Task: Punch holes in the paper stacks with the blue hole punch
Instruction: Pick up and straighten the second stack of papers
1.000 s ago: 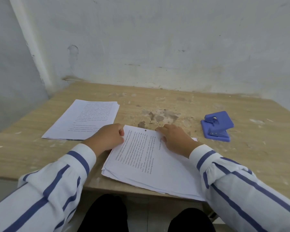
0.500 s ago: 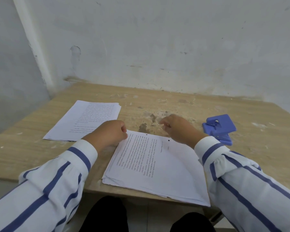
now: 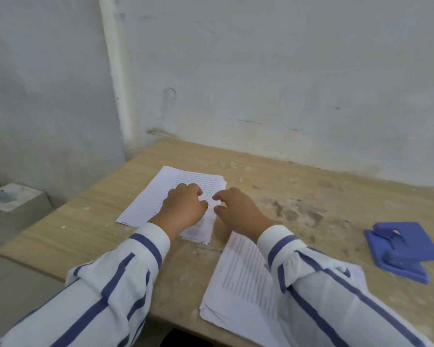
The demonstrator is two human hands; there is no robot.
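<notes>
Paper stacks come first: a far stack of white printed sheets (image 3: 186,182) lies near the table's left corner, and a nearer stack of white printed sheets (image 3: 241,281) lies by the front edge, partly under the right sleeve. The blue plastic hole punch (image 3: 402,249) sits well apart to the right on the worn wooden table (image 3: 311,196), untouched.

Both hands are over the far stack. The left hand (image 3: 183,209) rests on its middle with fingers curled loosely together — pressing, it seems, not pinching. The right hand (image 3: 238,209) hovers at the stack's right edge, fingers (image 3: 219,195) slightly apart and bent toward the paper; whether they touch the sheets I cannot tell.

In my judgement these sheets will handle light and limp. A loose stack like this slides on itself and fans out easily — the corners at the near end already look a little uneven. It wants a flat palm on top and a pinch along one long edge, thumb beneath, so the whole stack lifts squared. The punch looks stiff and much heavier by comparison, likely best held down by its flat lever.

Writing: both stacks carry lines of dark printed text, and a faint bluish mark shows near the far stack's lower end, but none of it can be read. No brand shows on the punch.
</notes>
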